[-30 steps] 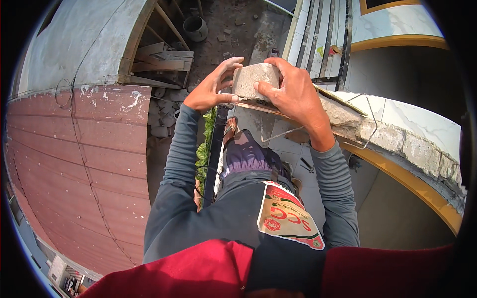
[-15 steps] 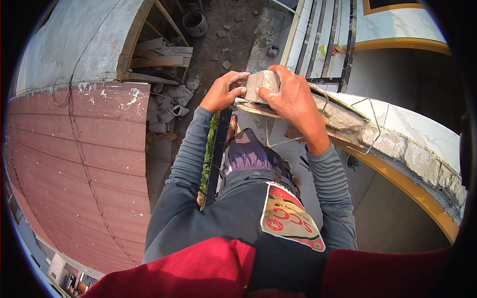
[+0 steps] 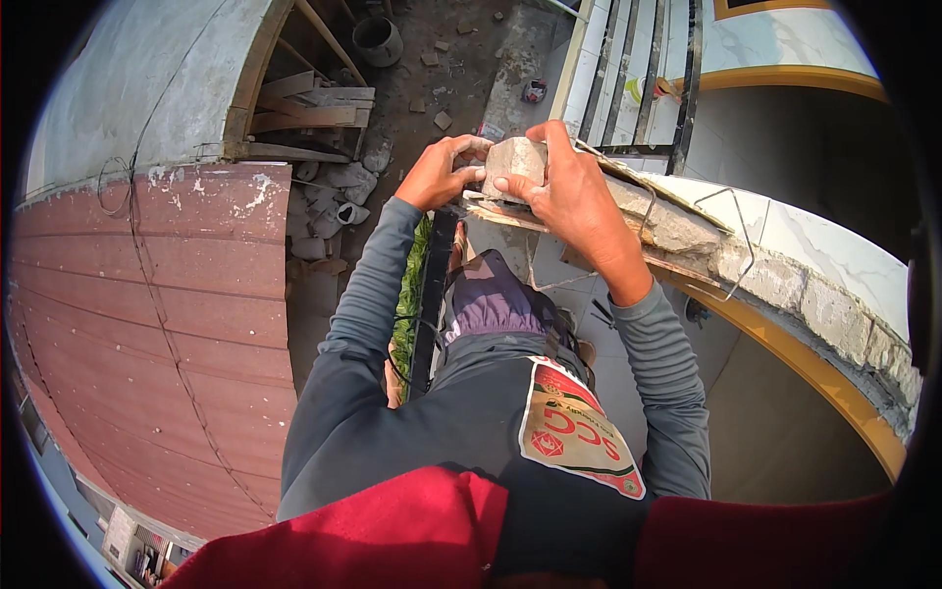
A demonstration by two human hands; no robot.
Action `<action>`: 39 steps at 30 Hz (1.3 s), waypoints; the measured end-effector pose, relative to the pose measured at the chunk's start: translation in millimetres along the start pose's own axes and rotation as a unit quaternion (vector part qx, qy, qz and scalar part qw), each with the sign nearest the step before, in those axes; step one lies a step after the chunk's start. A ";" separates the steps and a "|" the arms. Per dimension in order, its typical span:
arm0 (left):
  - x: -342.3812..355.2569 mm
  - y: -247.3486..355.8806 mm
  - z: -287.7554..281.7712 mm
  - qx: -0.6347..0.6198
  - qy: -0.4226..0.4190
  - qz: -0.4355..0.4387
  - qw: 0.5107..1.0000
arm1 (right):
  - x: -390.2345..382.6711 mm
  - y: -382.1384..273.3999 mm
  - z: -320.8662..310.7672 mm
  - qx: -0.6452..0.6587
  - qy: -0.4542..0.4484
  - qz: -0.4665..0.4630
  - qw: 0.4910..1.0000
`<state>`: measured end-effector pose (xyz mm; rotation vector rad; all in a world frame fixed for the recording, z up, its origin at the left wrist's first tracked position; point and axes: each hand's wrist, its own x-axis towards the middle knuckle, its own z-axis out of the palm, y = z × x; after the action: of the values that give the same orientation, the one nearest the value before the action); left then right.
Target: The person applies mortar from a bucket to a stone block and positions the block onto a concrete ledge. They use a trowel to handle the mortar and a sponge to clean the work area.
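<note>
A rough grey-beige block (image 3: 512, 167), like a piece of brick or concrete, sits at the end of a ledge, on top of thin wooden boards (image 3: 502, 214). My left hand (image 3: 440, 175) presses its curled fingers and thumb against the block's left side. On the other side my right hand (image 3: 581, 196) grips it, thumb across the near face and fingers over the far edge. Behind my right hand runs the wall top (image 3: 775, 280), made of rough blocks and mortar. Bent wire (image 3: 738, 240) sticks out of it. The block's underside is hidden.
A reddish corrugated roof (image 3: 147, 334) fills the left side. Below lie a grey bucket (image 3: 378, 44), stacked planks (image 3: 312, 116) and scattered rubble. Dark metal bars (image 3: 648, 74) stand at the upper right. A yellow-edged arch (image 3: 805, 363) curves under the wall top.
Both hands stay on the block, which has barely shifted. The view has moved slightly, so the surroundings sit a little differently.
</note>
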<state>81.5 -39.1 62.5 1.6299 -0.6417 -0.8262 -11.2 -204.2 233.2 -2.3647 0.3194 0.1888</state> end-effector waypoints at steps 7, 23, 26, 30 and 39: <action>4.5 -1.7 -3.8 -0.066 -0.041 -0.024 0.997 | -1.0 6.0 -3.9 0.006 -0.003 -0.024 1.000; -4.4 -11.1 -2.5 -0.111 -0.048 -0.014 0.993 | -9.1 9.8 1.9 0.111 0.027 0.049 0.992; -5.4 -9.7 -3.1 -0.107 -0.045 -0.014 0.993 | -18.6 7.5 11.2 0.091 0.071 0.031 0.993; -6.3 -13.8 -2.9 -0.085 -0.066 -0.019 0.994 | -38.3 0.5 30.3 0.176 0.160 0.111 0.965; -16.8 -9.1 1.4 -0.072 -0.016 -0.003 0.997 | -48.8 5.9 58.9 0.121 0.246 0.034 0.961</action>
<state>70.0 -25.0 56.5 1.4908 -0.5862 -0.8844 -62.2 -159.1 197.9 -2.1306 0.6221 -0.3954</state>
